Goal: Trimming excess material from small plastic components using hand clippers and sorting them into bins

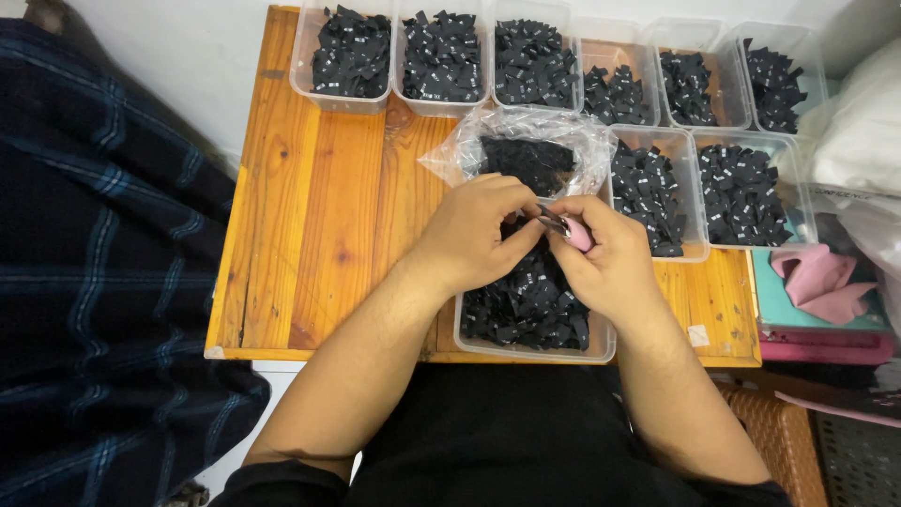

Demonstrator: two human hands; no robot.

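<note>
Varnished knotty wooden table (319, 188); clear glossy plastic tubs (343, 99), matt black cloth labels (526, 305); crinkled shiny plastic bag (469, 141)

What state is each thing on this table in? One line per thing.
Front tub: open, full of black labels.
Bag: open, holds labels.
Back tubs: open, filled.
Snips: in right hand, blades hidden.
Left hand: pinching at the snips' tip.

We see a table (319, 216) carrying six tubs (530, 58) in a row along its far edge, each holding small fabric labels. Two more tubs (699, 192) sit before them toward the right edge. A plastic bag (526, 141) lies mid-table, and another tub (533, 319) of labels sits at the near edge.
</note>
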